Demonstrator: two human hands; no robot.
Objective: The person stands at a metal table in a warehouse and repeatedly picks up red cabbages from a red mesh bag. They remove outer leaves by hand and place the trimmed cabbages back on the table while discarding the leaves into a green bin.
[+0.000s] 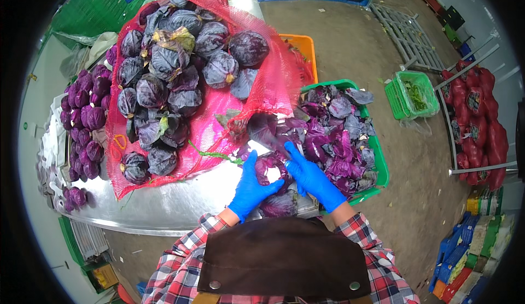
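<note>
In a blue glove, my left hand (251,187) grips a red cabbage (272,169) from its left side, with the thumb across its near side; a pale cut base faces up. My right hand (313,177), gloved in blue too, is at the cabbage's right with its index finger extended; whether it holds a knife or leaf cannot be told. Loose dark leaves (280,204) lie just below the cabbage. Beyond my hands, a red mesh sack (221,137) lies spread on the steel table (180,199), with many untrimmed red cabbages (164,62) on it.
A green crate (379,160) heaped with purple leaves stands at the table's right. Behind it is an orange crate (309,53). Trimmed cabbages (88,115) are piled at far left. On the floor to the right are a small green basket (396,98) and a rack of full red sacks (478,127).
</note>
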